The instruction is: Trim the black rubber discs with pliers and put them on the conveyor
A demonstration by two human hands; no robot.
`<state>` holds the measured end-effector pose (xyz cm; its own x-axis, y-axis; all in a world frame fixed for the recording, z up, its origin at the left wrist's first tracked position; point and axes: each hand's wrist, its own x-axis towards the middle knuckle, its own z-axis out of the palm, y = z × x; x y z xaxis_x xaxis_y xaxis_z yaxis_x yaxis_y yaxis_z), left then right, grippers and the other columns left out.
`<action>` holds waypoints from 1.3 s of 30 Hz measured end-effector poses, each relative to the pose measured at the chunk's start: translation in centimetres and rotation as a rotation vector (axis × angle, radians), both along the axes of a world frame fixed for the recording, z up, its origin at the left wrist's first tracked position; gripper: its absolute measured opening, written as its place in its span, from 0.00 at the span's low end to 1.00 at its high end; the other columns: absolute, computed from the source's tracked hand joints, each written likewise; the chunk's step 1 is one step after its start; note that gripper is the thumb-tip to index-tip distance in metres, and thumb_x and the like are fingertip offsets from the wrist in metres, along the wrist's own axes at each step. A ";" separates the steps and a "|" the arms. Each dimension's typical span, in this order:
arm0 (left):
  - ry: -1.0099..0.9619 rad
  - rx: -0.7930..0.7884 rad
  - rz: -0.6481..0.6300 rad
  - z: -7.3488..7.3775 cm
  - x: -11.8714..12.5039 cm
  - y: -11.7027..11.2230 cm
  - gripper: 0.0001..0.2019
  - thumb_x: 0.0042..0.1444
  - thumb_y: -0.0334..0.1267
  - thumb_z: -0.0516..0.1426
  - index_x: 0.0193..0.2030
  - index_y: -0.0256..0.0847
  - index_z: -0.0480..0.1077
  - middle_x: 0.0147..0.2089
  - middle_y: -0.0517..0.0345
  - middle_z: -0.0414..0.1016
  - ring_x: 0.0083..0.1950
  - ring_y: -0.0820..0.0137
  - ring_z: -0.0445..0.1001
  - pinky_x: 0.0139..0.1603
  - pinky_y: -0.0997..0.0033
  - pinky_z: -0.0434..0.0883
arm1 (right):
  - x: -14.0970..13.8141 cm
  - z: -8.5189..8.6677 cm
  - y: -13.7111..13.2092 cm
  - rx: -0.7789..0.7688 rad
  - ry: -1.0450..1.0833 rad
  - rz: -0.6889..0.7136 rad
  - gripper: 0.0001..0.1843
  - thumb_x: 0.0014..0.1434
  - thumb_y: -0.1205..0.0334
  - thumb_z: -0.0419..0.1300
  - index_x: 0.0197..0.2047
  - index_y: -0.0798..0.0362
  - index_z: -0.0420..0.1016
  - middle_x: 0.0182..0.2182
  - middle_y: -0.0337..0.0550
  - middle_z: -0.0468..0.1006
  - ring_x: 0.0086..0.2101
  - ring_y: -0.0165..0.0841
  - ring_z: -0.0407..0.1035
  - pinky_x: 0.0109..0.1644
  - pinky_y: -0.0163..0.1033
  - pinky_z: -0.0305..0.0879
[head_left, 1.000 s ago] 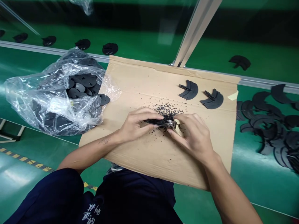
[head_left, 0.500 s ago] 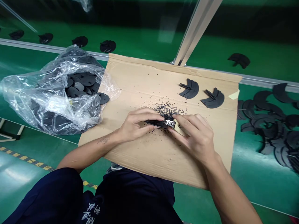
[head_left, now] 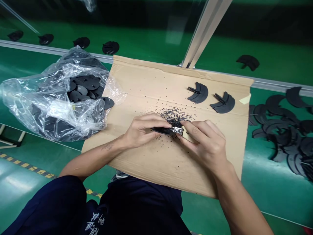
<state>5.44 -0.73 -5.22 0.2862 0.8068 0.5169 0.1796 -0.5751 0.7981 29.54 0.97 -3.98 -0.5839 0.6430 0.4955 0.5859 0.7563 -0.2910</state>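
Observation:
My left hand [head_left: 141,130] is closed on a flat black plastic part [head_left: 163,130], held edge-on just above the cardboard sheet [head_left: 151,81]. My right hand [head_left: 207,143] is closed on a small tool with a metal tip [head_left: 179,131] and a pale handle, and the tip touches the end of the part. A scatter of black trimmings [head_left: 174,115] lies on the cardboard just beyond both hands. Two black fan-shaped parts [head_left: 199,93] [head_left: 223,102] rest at the cardboard's far right.
A clear plastic bag [head_left: 49,104] full of black parts lies left of the cardboard. A heap of black parts [head_left: 283,130] covers the green surface on the right. A metal rail [head_left: 269,85] and a slanted metal post [head_left: 202,32] run behind, with more parts beyond.
Both hands stay in place; the right hand's fingers have shifted slightly on the tool. The view has moved a little.

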 end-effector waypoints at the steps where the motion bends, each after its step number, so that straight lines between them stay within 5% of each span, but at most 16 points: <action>1: -0.002 0.008 -0.001 0.0 0.0 0.0 0.10 0.64 0.34 0.61 0.51 0.42 0.79 0.44 0.51 0.82 0.46 0.70 0.79 0.47 0.67 0.77 | 0.0 0.1 0.0 0.013 -0.008 0.000 0.17 0.64 0.62 0.64 0.56 0.51 0.74 0.37 0.45 0.81 0.33 0.36 0.68 0.38 0.41 0.66; 21: 0.114 -0.023 0.012 0.6 0.0 -0.3 0.14 0.59 0.32 0.64 0.52 0.40 0.77 0.43 0.53 0.80 0.44 0.72 0.77 0.44 0.70 0.75 | -0.4 -0.4 -0.1 0.077 -0.084 -0.108 0.10 0.65 0.62 0.62 0.49 0.55 0.76 0.33 0.43 0.81 0.31 0.33 0.67 0.37 0.38 0.63; 31: 0.185 0.054 0.126 0.0 -0.2 0.2 0.13 0.62 0.30 0.61 0.53 0.42 0.76 0.44 0.54 0.80 0.45 0.71 0.77 0.45 0.69 0.74 | -0.3 -0.3 0.0 0.023 -0.015 -0.108 0.14 0.64 0.57 0.63 0.50 0.54 0.75 0.36 0.46 0.81 0.33 0.35 0.68 0.38 0.41 0.64; 39: 0.157 0.050 0.053 0.1 0.0 0.0 0.14 0.62 0.30 0.61 0.54 0.43 0.76 0.44 0.53 0.81 0.46 0.70 0.77 0.46 0.67 0.74 | -0.3 -0.3 0.0 0.014 -0.026 -0.046 0.15 0.63 0.59 0.64 0.53 0.51 0.76 0.36 0.45 0.81 0.33 0.36 0.68 0.38 0.42 0.64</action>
<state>5.41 -0.71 -5.10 0.3243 0.7976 0.5087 0.3314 -0.5994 0.7286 29.22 0.93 -4.29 -0.5671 0.6623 0.4897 0.6272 0.7326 -0.2644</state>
